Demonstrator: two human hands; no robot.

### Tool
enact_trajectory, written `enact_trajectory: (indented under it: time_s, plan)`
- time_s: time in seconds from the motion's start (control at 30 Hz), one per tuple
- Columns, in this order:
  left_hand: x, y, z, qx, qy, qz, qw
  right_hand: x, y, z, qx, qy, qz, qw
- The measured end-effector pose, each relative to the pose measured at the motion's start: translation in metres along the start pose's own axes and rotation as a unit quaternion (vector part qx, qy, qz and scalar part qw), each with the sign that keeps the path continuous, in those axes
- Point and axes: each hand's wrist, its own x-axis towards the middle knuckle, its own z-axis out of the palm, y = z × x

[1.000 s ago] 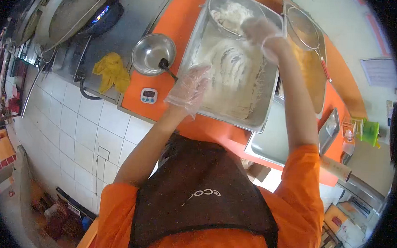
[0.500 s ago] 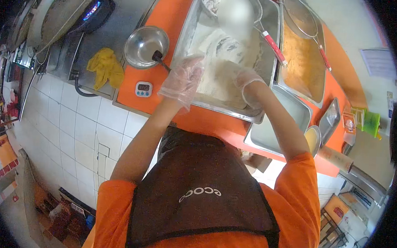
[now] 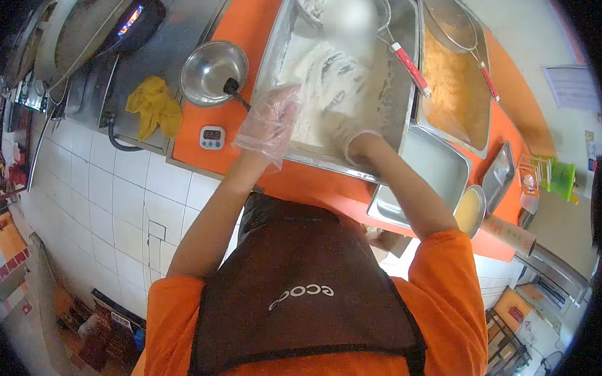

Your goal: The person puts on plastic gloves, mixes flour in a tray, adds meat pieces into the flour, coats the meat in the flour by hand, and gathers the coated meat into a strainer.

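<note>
My left hand (image 3: 272, 118), in a clear plastic glove, lies over the left rim of a deep metal tray (image 3: 405, 129). Its fingers look stretched out, with nothing visible in them. White flour (image 3: 312, 100) spreads across the tray's bottom, marked with streaks. My right hand (image 3: 350, 133), also gloved and coated white, reaches down into this flour near the tray's front. Flour blends with its fingers, so their shape is unclear. A strainer (image 3: 385, 30) with a red handle sits at the tray's far end, holding white floury pieces; a pale blur covers part of it.
To the left are a steel bowl (image 3: 201, 74) with a black-handled tool, a timer (image 3: 212, 138) and a yellow cloth (image 3: 154, 105). On the right, a tray of orange crumbs (image 3: 446, 80) has another strainer (image 3: 473, 44) over it. A shallower tray (image 3: 421, 167) and a bowl of yellow liquid (image 3: 470, 212) stand nearer.
My right hand has shifted left and slightly toward me through the flour. My left hand stays at the tray's left rim. The whole view has shifted a little.
</note>
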Motion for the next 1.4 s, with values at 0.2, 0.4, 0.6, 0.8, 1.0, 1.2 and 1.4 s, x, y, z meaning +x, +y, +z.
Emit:
enact_trajectory:
  time_s: [0.2, 0.4, 0.6, 0.8, 1.0, 1.2, 1.4]
  plan:
    - [-0.001, -0.004, 0.000, -0.013, -0.007, -0.022, 1.000, -0.025, -0.006, -0.044, 0.006, -0.041, 0.004, 0.999]
    - [0.000, 0.008, -0.004, -0.031, -0.020, -0.041, 0.998, 0.010, -0.003, 0.018, 0.229, 0.047, -0.067, 0.970]
    - [-0.004, -0.004, 0.002, -0.104, -0.009, -0.058, 0.993, 0.043, 0.033, 0.008, 0.225, 0.045, 0.080, 0.970]
    - [0.000, 0.005, -0.004, -0.045, -0.024, -0.056, 0.997, 0.057, -0.020, 0.042, 0.344, 0.168, -0.046, 0.923]
    - [-0.002, 0.010, -0.004, -0.069, 0.003, -0.041, 0.997, 0.093, 0.117, 0.010, 0.150, 0.286, 0.371, 0.870]
    - [-0.003, 0.004, -0.003, -0.074, 0.006, -0.061, 0.995, 0.157, 0.178, 0.012, 0.069, 0.330, 0.355, 0.872]
    - [-0.003, 0.006, -0.008, -0.080, -0.065, -0.106, 0.989, 0.236, 0.157, -0.007, -0.009, 0.210, 0.157, 0.965]
